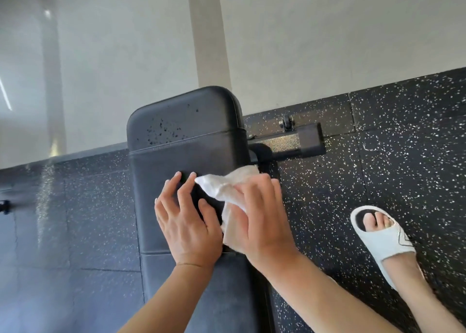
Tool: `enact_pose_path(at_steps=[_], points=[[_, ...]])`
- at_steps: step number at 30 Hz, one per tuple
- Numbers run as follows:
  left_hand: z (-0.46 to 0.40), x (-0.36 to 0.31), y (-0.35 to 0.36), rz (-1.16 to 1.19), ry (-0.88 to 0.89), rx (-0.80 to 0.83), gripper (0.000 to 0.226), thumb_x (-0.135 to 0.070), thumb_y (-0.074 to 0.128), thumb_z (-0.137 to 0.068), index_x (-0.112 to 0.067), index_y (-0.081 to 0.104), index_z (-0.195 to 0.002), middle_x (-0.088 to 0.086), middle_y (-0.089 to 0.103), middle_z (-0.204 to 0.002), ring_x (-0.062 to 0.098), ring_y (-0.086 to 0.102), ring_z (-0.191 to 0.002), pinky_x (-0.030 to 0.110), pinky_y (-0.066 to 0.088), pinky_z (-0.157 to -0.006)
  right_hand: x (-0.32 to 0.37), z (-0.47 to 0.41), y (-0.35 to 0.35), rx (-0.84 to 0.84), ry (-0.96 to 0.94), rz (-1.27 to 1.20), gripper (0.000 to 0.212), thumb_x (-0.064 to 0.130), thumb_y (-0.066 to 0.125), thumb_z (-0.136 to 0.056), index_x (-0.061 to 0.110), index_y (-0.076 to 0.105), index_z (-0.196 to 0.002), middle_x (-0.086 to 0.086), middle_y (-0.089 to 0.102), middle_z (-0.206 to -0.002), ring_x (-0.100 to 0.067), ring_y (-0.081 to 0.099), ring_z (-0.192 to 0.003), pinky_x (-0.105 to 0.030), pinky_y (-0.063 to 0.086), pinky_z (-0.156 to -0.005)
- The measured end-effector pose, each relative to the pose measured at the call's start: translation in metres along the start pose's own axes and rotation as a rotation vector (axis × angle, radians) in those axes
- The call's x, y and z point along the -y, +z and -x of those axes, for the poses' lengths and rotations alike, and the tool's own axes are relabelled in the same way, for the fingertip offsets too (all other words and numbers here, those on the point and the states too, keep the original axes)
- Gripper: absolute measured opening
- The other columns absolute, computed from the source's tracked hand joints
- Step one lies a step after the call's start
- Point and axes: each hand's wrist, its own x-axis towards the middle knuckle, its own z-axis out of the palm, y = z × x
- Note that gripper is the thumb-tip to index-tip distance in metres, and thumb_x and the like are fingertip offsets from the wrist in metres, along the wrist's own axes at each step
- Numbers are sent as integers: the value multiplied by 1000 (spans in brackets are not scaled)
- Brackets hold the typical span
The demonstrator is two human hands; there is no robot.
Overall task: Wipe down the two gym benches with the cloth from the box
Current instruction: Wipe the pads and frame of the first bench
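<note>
White cloth [228,189] under right fingers [259,194] (bench [186,136] beneath).

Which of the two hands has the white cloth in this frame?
The right hand holds the white cloth, fingers curled over it on the bench pad. The left hand holds nothing; its spread fingers rest on the pad beside the cloth.

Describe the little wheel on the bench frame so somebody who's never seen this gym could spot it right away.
Start at the black padded bench in the middle of the speckled rubber floor. From its far end a dark metal crossbar sticks out to the right, near the white wall. The small black wheel sits on a bracket at that bar's far edge, the only round part there.
</note>
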Motion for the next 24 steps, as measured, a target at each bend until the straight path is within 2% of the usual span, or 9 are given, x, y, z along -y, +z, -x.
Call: enact_pose_path(at_steps=[3, 5, 10, 13, 16, 21, 24], points=[[0, -1, 0, -3, 9, 9, 50, -21, 43, -93, -22, 54, -142, 0, 42, -154, 35, 39, -142, 64, 35, -115, -5, 57, -5, 55, 42, -110, 22, 12, 57, -94, 19, 57, -114, 2, 46, -115, -22, 46, -101, -41, 46, -87], [0, -1, 0, -9, 6, 9, 51, -20, 45, -92, -21, 54, -142, 1, 42, -154, 35, 38, -143, 65, 34, -115, -5, 64, -1, 21, 46, -130, 25, 12, 56, -93, 25, 53, -115, 4, 47, -114, -20, 47, -101, -39, 46, -87], [-1, -3, -1, -16, 16, -3, 49, -22, 42, -94, -20, 55, -141, 4, 44, -153, 37, 42, -140, 66, 35, -113, -3, -10, 10, -93, 48, -146, 12, 10, 49, -90, 9, 55, -101, -7, 48, -105, -29, 46, -92, -49, 45, -82], [0, -1, -1, -22, 22, 0, 50, -22, 42, -95, -20, 54, -143, 5, 44, -154, 38, 42, -138, 62, 35, -114, -1, -71, 11, -179, 39, -162, 23, 12, 47, -90, 4, 58, -108, -9, 51, -108, -31, 50, -95, -50, 47, -87], [0, 0, -1, -17, 23, 0, 50, -23, 43, -95, -20, 54, -143, 4, 43, -154, 38, 43, -136, 60, 34, -115, 2, -95, 12, -184, 30, -134, 20, 8, 53, -92, 6, 58, -111, -8, 53, -111, -31, 52, -98, -50, 48, -89], [0, 0, -1, -11, 2, 9, 49, -23, 43, -95, -22, 53, -143, 3, 42, -155, 35, 40, -139, 62, 34, -115, 5, -30, 5, -124, -12, -83, 13, 4, 49, -87, 6, 54, -98, -9, 50, -105, -28, 46, -93, -49, 46, -82], [-1, -1, -1, -3, -3, 22, 51, -22, 44, -93, -20, 54, -143, 4, 42, -156, 35, 39, -142, 62, 34, -115, -2, 35, -5, 31, -24, -87, 20, 3, 57, -92, 12, 62, -110, -2, 50, -111, -25, 46, -93, -41, 44, -82]])
